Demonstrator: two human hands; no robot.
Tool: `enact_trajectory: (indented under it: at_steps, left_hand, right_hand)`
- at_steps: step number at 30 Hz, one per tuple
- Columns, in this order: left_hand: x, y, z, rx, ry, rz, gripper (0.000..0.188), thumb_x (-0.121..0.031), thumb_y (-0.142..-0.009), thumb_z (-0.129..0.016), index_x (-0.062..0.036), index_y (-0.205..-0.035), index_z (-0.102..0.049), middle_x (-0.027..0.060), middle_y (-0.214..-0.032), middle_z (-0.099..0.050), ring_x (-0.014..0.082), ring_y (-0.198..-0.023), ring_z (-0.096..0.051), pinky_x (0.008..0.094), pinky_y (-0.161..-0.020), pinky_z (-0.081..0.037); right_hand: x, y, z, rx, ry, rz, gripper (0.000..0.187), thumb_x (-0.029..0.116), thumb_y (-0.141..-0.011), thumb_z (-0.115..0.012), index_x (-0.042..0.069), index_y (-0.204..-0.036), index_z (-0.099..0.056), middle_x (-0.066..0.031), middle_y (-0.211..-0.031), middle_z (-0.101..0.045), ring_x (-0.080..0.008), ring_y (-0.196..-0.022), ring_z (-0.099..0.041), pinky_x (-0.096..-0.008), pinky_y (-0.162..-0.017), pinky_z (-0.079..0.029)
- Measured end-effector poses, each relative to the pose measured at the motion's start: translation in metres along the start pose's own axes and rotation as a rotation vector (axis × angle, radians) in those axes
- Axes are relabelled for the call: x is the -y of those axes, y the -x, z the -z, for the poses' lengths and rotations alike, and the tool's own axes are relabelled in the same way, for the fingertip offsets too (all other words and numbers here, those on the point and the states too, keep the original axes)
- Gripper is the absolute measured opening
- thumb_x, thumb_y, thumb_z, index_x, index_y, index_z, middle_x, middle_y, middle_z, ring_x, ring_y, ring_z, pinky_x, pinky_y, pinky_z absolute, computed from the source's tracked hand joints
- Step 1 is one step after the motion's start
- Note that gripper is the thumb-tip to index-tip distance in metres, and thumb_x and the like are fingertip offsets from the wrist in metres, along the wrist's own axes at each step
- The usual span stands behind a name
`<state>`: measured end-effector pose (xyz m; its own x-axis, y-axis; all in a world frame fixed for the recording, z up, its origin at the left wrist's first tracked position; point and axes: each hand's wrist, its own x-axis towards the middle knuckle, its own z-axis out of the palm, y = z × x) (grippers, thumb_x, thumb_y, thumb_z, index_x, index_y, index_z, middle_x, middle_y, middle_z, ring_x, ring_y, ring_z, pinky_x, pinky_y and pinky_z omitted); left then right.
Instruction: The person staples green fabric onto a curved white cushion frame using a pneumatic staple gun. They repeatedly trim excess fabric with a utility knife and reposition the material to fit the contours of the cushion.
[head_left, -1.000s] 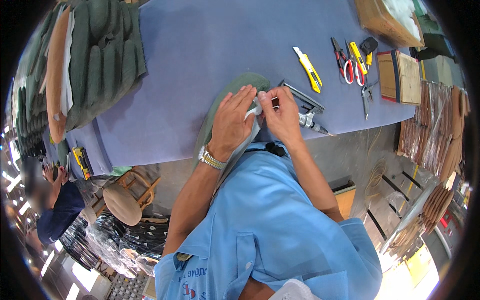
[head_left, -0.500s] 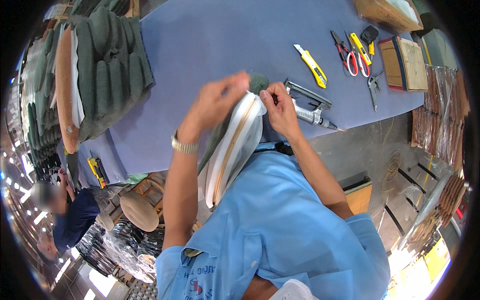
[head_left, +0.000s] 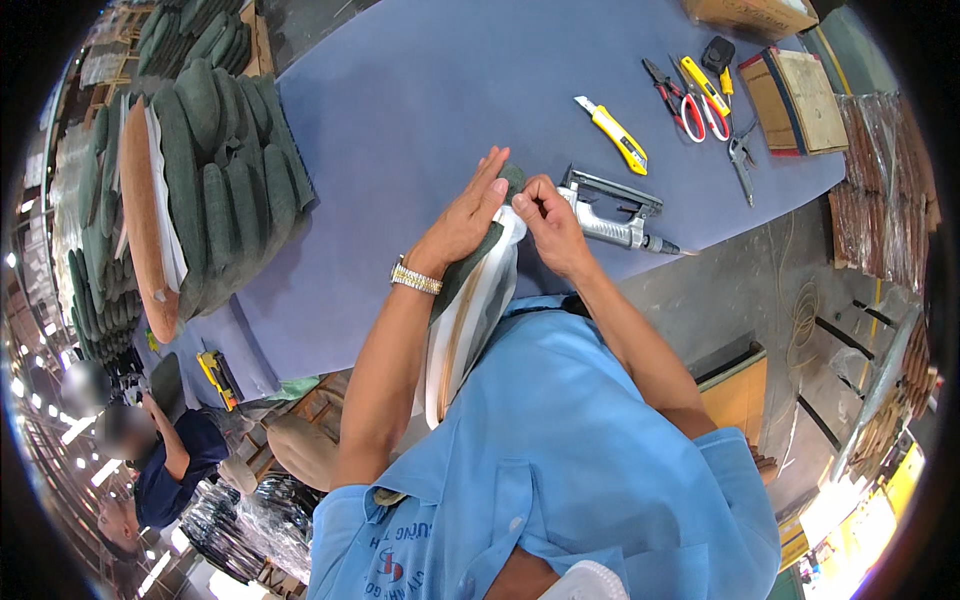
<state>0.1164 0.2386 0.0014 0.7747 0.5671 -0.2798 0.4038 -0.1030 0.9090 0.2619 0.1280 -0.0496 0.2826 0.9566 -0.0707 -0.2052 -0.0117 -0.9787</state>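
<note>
Left hand (head_left: 462, 224): fingers straight and side by side, not curled around anything; palm side toward the upper part of the padded piece
Right hand (head_left: 550, 228): thumb and forefinger pinched on the padded piece at its upper end; remaining fingers curled in
Hand spacing: close together but apart, with the tip of the piece between them
Padded piece (head_left: 467, 272): long, green fabric, between the hands at its tip, running down beside the left wrist toward the body
Underside: white layer (head_left: 480, 315) with a brown strip along it, below both hands
Wristwatch (head_left: 415, 279): metal band, on the left wrist
Air tool (head_left: 606, 228): silver and black, lying just right of the right hand
Utility knife (head_left: 621, 138): yellow, beyond and right of the right hand
Hand tools: scissors (head_left: 692, 117) and pliers (head_left: 660, 82), farther right of the right hand
Stack (head_left: 225, 190): green padded pieces, well left of the left hand
Work surface (head_left: 400, 100): blue-grey covering, extending beyond both hands
</note>
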Motion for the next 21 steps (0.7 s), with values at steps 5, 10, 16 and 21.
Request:
enact_trajectory:
  at_steps: [5, 10, 16, 21]
  left_hand:
    - [-0.007, 0.011, -0.001, -0.021, -0.093, -0.054, 0.07, -0.038, -0.111, -0.045, 0.0018, -0.164, -0.021, 0.0294, -0.17, -0.02, 0.0409, -0.16, -0.015, 0.0444, -0.129, -0.019]
    - [-0.011, 0.016, -0.011, -0.079, -0.218, -0.075, 0.069, -0.03, -0.11, -0.049, 0.0028, -0.164, -0.021, 0.032, -0.168, -0.024, 0.0412, -0.158, -0.022, 0.0441, -0.128, -0.021]
    - [-0.027, 0.022, -0.022, -0.168, -0.396, -0.012, 0.068, -0.028, -0.107, -0.053, 0.0038, -0.161, -0.026, 0.0342, -0.161, -0.034, 0.0462, -0.15, -0.037, 0.0476, -0.12, -0.038]
    - [-0.034, 0.025, -0.028, -0.21, -0.515, 0.052, 0.069, -0.03, -0.106, -0.055, 0.0036, -0.16, -0.028, 0.0317, -0.16, -0.039, 0.0433, -0.147, -0.043, 0.0479, -0.115, -0.044]
  right_hand:
    - [0.0, -0.002, -0.003, 0.025, -0.172, -0.053, 0.021, 0.019, -0.108, -0.058, 0.005, -0.093, -0.053, 0.0, -0.097, -0.045, -0.0107, -0.087, -0.04, -0.0266, -0.081, -0.037]
    - [-0.008, 0.002, 0.0, 0.027, -0.325, -0.101, 0.021, 0.02, -0.109, -0.055, 0.006, -0.095, -0.051, 0.0006, -0.096, -0.046, -0.0105, -0.089, -0.042, -0.0266, -0.082, -0.038]
    - [0.023, 0.003, 0.019, 0.086, -0.146, -0.222, 0.014, 0.017, -0.107, -0.059, 0.003, -0.105, -0.056, -0.0016, -0.102, -0.054, -0.0114, -0.097, -0.052, -0.0298, -0.086, -0.046]
    - [0.024, 0.028, 0.062, -0.059, 0.548, -0.077, 0.047, 0.013, -0.091, -0.076, 0.006, -0.133, -0.056, -0.0102, -0.112, -0.062, -0.0231, -0.108, -0.06, -0.0386, -0.095, -0.051]
